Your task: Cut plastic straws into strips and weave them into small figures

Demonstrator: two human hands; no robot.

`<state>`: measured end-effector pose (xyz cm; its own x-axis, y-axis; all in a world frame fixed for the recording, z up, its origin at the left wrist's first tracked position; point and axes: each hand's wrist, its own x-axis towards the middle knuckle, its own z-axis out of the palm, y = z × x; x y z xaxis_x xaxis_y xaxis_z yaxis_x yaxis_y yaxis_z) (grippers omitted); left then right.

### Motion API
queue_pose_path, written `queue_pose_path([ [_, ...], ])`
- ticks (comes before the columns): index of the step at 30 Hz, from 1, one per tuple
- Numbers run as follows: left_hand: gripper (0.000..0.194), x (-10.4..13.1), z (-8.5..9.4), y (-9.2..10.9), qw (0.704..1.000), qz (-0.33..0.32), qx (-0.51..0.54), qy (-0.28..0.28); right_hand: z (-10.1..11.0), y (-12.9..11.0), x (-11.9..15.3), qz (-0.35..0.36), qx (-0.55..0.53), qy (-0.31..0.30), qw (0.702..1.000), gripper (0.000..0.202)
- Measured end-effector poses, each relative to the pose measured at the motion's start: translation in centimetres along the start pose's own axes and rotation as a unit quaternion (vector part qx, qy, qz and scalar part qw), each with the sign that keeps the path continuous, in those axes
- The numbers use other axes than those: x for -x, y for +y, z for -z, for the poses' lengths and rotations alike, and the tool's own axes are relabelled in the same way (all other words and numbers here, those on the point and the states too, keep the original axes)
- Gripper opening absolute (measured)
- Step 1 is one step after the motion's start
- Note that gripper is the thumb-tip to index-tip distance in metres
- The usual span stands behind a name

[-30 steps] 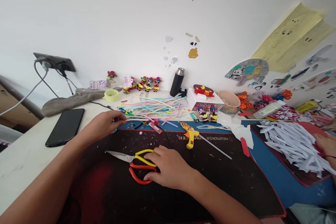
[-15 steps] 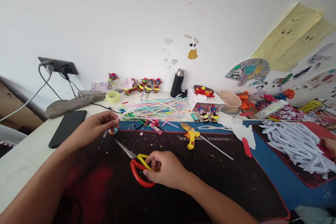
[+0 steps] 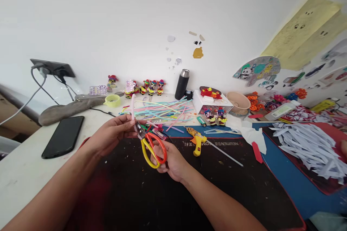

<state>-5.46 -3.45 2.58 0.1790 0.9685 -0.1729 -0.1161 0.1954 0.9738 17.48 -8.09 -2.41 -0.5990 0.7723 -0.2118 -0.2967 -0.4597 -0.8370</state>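
Observation:
Between the thumb and fingers of my left hand is a pale pink strip, its upper end sticking up. My right hand holds the scissors by their red and yellow handles. The scissor blades reach up to my left fingertips, beside the strip; their tips are partly hidden. Behind both hands lies a loose pile of pastel strips. A yellow glue gun rests on the black mat to the right of my right hand.
A black phone lies at the left. Small figures, a black flask, a white box and a bowl stand along the wall. White paper strips are heaped at the right, near another person's hand.
My left hand has moved right and the strip now points upward. The scissors in my right hand have risen, turned upward and come against my left fingertips.

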Motion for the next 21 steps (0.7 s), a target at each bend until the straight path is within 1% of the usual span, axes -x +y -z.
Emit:
queue_pose_path([
  [3,0.044,-0.7,-0.9,1.0,0.999,-0.020,-0.036,-0.006,-0.2,-0.6,-1.5,0.047,0.038,-0.022,0.998,0.055],
  [4,0.045,-0.9,-1.3,1.4,0.998,-0.026,-0.050,-0.015,-0.5,-0.9,-2.0,0.066,0.052,-0.020,0.996,0.055],
  [7,0.045,-1.8,-2.0,2.9,0.992,-0.044,-0.112,-0.047,-1.2,-1.9,-3.8,0.083,0.090,-0.018,0.992,0.056],
  [8,0.045,-2.1,-1.8,3.4,0.987,-0.059,-0.145,-0.039,-1.3,-2.2,-4.3,0.087,0.101,-0.021,0.991,0.056],
  [9,0.044,-2.5,-1.4,3.8,0.979,-0.081,-0.184,-0.015,-1.3,-2.4,-4.8,0.091,0.114,-0.022,0.989,0.055],
  [10,0.043,-2.8,-0.9,4.1,0.969,-0.107,-0.223,0.024,-1.1,-2.5,-5.2,0.096,0.123,-0.019,0.988,0.056],
  [11,0.044,-3.1,-0.3,4.3,0.953,-0.131,-0.262,0.078,-0.7,-2.6,-5.6,0.101,0.127,-0.011,0.987,0.057],
  [12,0.044,-3.4,0.4,4.4,0.939,-0.142,-0.290,0.118,-0.3,-2.7,-5.8,0.105,0.126,-0.002,0.987,0.059],
  [13,0.044,-3.5,0.9,4.3,0.930,-0.145,-0.305,0.141,0.3,-2.7,-5.9,0.107,0.118,0.008,0.987,0.061],
  [14,0.045,-3.6,1.4,4.2,0.924,-0.142,-0.323,0.145,0.9,-2.6,-6.0,0.106,0.108,0.013,0.988,0.063],
  [16,0.047,-3.6,1.7,3.6,0.915,-0.125,-0.359,0.135,1.9,-2.6,-5.8,0.104,0.093,0.008,0.990,0.064],
  [19,0.049,-3.3,1.0,3.0,0.897,-0.130,-0.408,0.111,2.6,-2.8,-5.4,0.111,0.077,-0.003,0.991,0.066],
  [21,0.047,-3.1,0.5,3.0,0.882,-0.148,-0.431,0.117,2.5,-2.8,-5.1,0.114,0.065,-0.002,0.991,0.070],
])
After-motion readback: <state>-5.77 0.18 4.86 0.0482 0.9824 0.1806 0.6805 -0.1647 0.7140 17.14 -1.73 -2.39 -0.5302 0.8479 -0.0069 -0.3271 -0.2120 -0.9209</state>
